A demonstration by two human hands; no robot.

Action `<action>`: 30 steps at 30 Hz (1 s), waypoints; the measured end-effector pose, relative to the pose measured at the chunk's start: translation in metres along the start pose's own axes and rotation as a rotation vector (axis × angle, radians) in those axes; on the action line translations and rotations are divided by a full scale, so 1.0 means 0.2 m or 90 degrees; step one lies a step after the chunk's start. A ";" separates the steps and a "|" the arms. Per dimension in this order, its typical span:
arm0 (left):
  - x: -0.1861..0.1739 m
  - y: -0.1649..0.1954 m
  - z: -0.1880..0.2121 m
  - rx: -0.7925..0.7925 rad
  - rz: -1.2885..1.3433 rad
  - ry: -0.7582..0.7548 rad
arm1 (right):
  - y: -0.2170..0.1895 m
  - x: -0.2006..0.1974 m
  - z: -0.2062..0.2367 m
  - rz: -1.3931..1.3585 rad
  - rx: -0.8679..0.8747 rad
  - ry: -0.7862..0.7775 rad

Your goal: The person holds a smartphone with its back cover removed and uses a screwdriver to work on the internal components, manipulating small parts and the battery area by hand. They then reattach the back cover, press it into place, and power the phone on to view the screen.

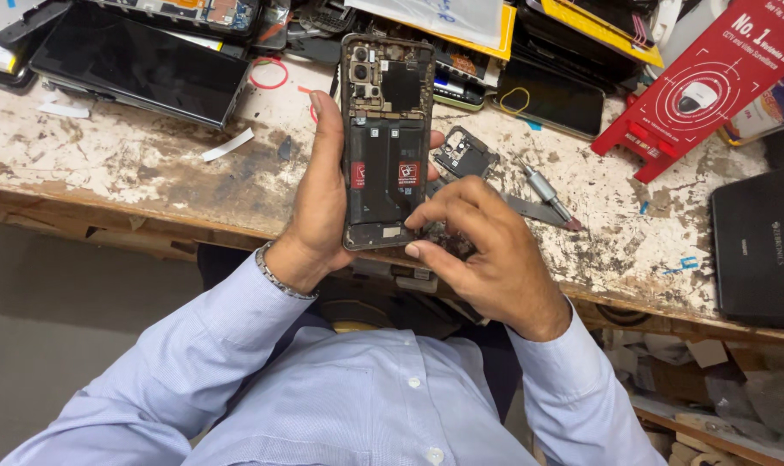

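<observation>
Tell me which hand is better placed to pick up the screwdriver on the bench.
Probably the right hand. It is nearer the screwdriver and only touches the opened phone at its lower edge with its fingertips, while the left hand grips the phone.

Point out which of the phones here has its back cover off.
The dark smartphone with bare internals, held upright in the left hand. Its camera modules and battery show; the black phone lying beyond it on the worn bench shows only plain glass.
</observation>
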State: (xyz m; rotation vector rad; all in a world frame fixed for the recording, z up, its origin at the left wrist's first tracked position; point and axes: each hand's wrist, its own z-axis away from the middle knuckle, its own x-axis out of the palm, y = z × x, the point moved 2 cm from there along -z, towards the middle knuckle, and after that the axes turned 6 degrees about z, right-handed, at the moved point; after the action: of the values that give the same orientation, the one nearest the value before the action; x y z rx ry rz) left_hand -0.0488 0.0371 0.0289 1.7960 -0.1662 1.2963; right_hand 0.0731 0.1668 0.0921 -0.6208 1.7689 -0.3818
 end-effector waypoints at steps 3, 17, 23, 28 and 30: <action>0.01 0.00 0.01 0.006 -0.035 0.000 | 0.00 0.01 0.00 0.004 -0.004 -0.020; 0.04 -0.01 0.04 -0.039 -0.181 -0.019 | -0.02 0.05 0.02 -0.053 0.137 -0.019; 0.04 0.00 0.02 -0.045 -0.181 -0.019 | 0.00 0.04 0.01 -0.089 0.158 -0.035; 0.02 0.00 0.02 -0.033 -0.187 -0.052 | 0.00 0.04 0.00 -0.103 0.160 -0.051; 0.02 0.01 0.02 -0.019 -0.201 -0.090 | 0.01 0.04 0.00 -0.124 0.173 -0.062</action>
State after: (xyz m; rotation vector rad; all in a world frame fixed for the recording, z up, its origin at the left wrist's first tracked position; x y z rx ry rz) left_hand -0.0449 0.0342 0.0327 1.8046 0.0214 0.9406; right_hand 0.0713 0.1638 0.0853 -0.6073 1.5345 -0.7017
